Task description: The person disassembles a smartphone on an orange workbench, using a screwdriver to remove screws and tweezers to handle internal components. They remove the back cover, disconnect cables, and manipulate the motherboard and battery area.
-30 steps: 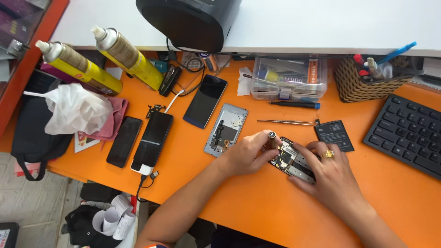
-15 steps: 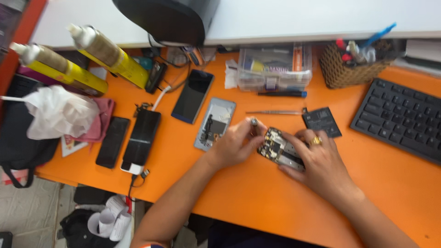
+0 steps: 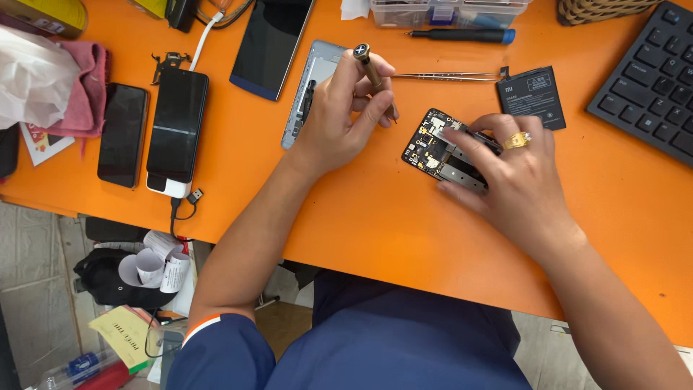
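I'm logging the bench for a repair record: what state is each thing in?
Left hand: gripping small screwdriver, tip down.
Right hand: pressing on opened phone, circuit board exposed.
Battery: out, lying flat.
Tweezers: lying unused.
Phone on cable: screen dark.

1. The left hand (image 3: 339, 115) is in the upper middle of the frame. Its fingers (image 3: 372, 72) are curled in, with the tips pinched close together. The back of the hand faces up.
2. The left arm is bare. It runs from the lower left up to the hand, bent at the elbow. A blue sleeve with an orange edge covers the upper arm at the bottom.
3. The right hand (image 3: 512, 180) is right of the middle, palm down. Its fingers (image 3: 473, 148) are spread and point to the upper left. One finger wears a gold ring (image 3: 517, 140).
4. The right arm is bare and goes off to the lower right corner.
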